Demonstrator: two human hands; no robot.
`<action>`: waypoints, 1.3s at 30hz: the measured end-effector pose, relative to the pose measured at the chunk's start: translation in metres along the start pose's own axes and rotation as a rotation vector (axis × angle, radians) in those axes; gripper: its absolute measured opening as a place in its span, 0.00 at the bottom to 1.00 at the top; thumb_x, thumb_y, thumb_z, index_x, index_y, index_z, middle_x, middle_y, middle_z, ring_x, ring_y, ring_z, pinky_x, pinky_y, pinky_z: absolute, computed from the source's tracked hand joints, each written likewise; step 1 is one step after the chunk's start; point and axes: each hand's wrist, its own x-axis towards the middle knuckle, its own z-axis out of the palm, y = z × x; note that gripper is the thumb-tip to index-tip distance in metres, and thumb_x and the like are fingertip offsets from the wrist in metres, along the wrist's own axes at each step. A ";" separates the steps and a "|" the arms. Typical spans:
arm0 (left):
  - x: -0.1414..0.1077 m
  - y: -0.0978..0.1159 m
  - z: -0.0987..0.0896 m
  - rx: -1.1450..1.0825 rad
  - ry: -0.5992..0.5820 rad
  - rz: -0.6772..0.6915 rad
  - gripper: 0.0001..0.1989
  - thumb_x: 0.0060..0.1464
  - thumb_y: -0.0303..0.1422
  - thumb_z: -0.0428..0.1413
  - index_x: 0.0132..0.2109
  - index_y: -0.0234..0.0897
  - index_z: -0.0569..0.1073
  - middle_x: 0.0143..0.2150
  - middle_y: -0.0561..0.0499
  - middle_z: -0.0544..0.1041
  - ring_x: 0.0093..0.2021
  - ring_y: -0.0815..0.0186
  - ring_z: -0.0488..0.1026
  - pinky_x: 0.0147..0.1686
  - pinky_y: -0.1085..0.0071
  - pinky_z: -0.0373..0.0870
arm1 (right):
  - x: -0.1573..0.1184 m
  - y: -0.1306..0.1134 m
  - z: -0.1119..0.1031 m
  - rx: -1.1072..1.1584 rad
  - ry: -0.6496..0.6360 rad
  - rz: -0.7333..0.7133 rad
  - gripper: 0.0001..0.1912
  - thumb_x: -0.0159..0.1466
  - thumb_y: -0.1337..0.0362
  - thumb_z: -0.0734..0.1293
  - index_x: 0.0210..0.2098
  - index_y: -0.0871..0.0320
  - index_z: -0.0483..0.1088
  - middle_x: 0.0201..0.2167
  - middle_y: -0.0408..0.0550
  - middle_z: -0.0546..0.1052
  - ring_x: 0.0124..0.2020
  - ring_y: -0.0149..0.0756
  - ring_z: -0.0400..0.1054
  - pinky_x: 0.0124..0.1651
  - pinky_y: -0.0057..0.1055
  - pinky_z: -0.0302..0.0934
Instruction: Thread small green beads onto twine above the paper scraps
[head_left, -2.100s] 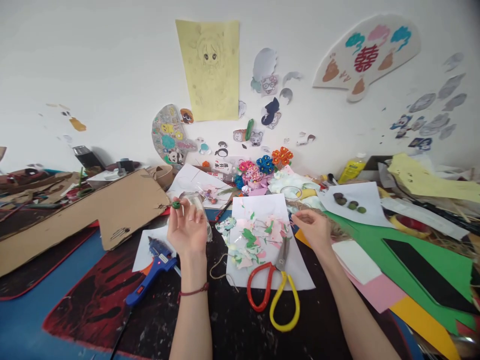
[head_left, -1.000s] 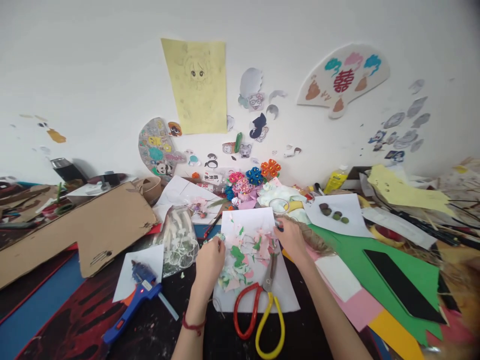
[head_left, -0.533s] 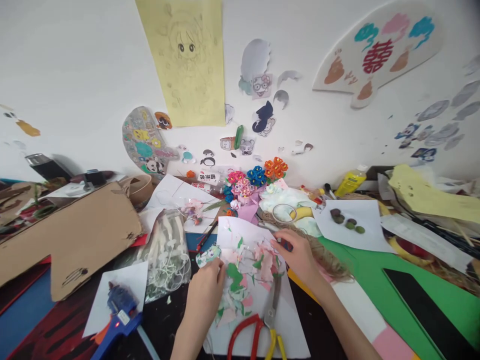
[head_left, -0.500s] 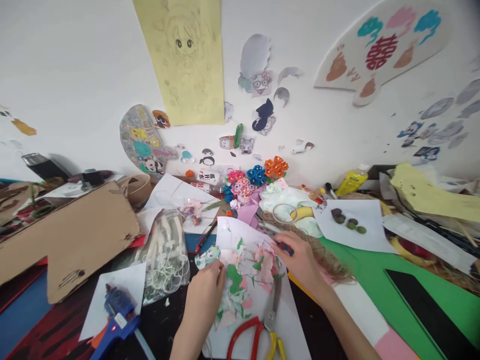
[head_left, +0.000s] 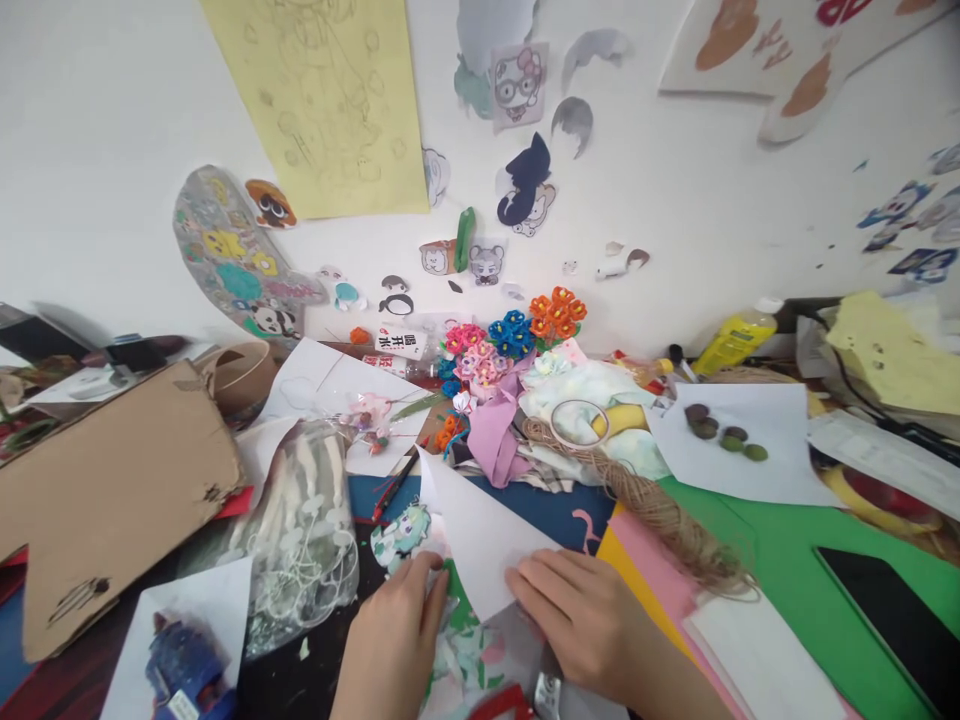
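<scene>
A white sheet of paper (head_left: 480,545) is folded over on itself, its near part gripped by the fingers of my right hand (head_left: 585,620). My left hand (head_left: 397,635) is closed at the left of the sheet, its fingertips beside a mint-green cartoon cut-out (head_left: 403,535). What those fingers hold is hidden. Green, pink and pale paper scraps (head_left: 469,660) lie between my hands, partly under the folded sheet. Scissors with a red handle (head_left: 504,703) poke in at the bottom edge, mostly covered.
On the left are a cardboard piece (head_left: 112,490), a blue glue gun (head_left: 184,665) and a clear bag with white strings (head_left: 311,530). Twine (head_left: 667,520), coloured paper and a black phone-like slab (head_left: 892,630) lie right. Bright handmade flowers (head_left: 514,340) stand at the back.
My right hand has folded the paper's right side over to the left, covering many scraps. The scissors are now mostly hidden. The view has shifted down and closer.
</scene>
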 end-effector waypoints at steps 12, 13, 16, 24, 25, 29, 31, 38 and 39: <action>-0.002 0.002 -0.003 0.029 -0.039 -0.013 0.15 0.66 0.33 0.43 0.49 0.44 0.73 0.41 0.49 0.80 0.41 0.57 0.79 0.36 0.69 0.65 | 0.010 -0.008 -0.006 -0.051 0.114 -0.071 0.20 0.67 0.79 0.53 0.38 0.69 0.77 0.29 0.53 0.79 0.31 0.37 0.73 0.35 0.32 0.66; -0.002 0.002 -0.003 0.034 -0.045 -0.016 0.14 0.66 0.33 0.43 0.49 0.44 0.73 0.41 0.49 0.80 0.41 0.57 0.79 0.36 0.69 0.65 | 0.011 -0.008 -0.007 -0.050 0.118 -0.071 0.20 0.67 0.79 0.53 0.37 0.69 0.77 0.28 0.53 0.79 0.31 0.37 0.73 0.34 0.32 0.66; -0.003 0.006 -0.005 0.063 -0.051 -0.039 0.14 0.66 0.32 0.43 0.49 0.43 0.72 0.38 0.49 0.80 0.41 0.57 0.79 0.37 0.68 0.64 | 0.013 -0.007 -0.008 -0.045 0.118 -0.066 0.20 0.67 0.79 0.53 0.37 0.69 0.77 0.27 0.53 0.78 0.30 0.36 0.72 0.34 0.32 0.66; -0.003 0.005 -0.005 0.044 -0.072 -0.029 0.14 0.67 0.34 0.43 0.49 0.43 0.72 0.39 0.49 0.80 0.40 0.58 0.79 0.36 0.68 0.64 | 0.010 -0.008 -0.008 -0.047 0.116 -0.067 0.18 0.66 0.79 0.54 0.37 0.70 0.76 0.28 0.53 0.79 0.29 0.37 0.73 0.33 0.32 0.65; -0.003 0.003 -0.004 0.046 -0.065 -0.024 0.14 0.66 0.34 0.42 0.49 0.43 0.72 0.39 0.49 0.80 0.40 0.58 0.79 0.36 0.68 0.64 | 0.010 -0.008 -0.008 -0.048 0.113 -0.068 0.18 0.66 0.79 0.55 0.37 0.70 0.76 0.28 0.53 0.79 0.29 0.37 0.73 0.32 0.33 0.65; -0.003 0.002 -0.004 0.049 -0.051 -0.010 0.14 0.66 0.34 0.42 0.48 0.43 0.71 0.39 0.49 0.80 0.40 0.58 0.79 0.36 0.68 0.64 | 0.010 -0.009 -0.008 -0.051 0.105 -0.069 0.19 0.66 0.80 0.54 0.38 0.70 0.76 0.27 0.53 0.79 0.29 0.37 0.73 0.32 0.33 0.65; -0.002 0.003 -0.005 0.047 -0.067 -0.005 0.14 0.67 0.35 0.42 0.48 0.43 0.71 0.40 0.50 0.80 0.41 0.58 0.79 0.36 0.68 0.64 | 0.009 -0.009 -0.006 -0.061 0.106 -0.071 0.20 0.66 0.80 0.53 0.38 0.69 0.76 0.28 0.53 0.79 0.30 0.37 0.73 0.32 0.33 0.65; -0.003 0.010 -0.008 0.084 -0.057 -0.040 0.14 0.68 0.37 0.43 0.47 0.43 0.72 0.40 0.49 0.81 0.41 0.57 0.79 0.36 0.68 0.64 | -0.003 0.007 -0.006 -0.143 0.088 -0.012 0.16 0.69 0.75 0.56 0.46 0.69 0.75 0.33 0.55 0.81 0.34 0.39 0.75 0.35 0.34 0.66; -0.004 0.012 -0.009 0.100 -0.043 -0.044 0.14 0.69 0.37 0.43 0.47 0.42 0.72 0.40 0.49 0.81 0.40 0.57 0.79 0.35 0.69 0.64 | -0.004 0.011 -0.006 -0.151 0.111 0.033 0.14 0.69 0.75 0.59 0.47 0.68 0.74 0.34 0.54 0.81 0.35 0.38 0.75 0.36 0.33 0.67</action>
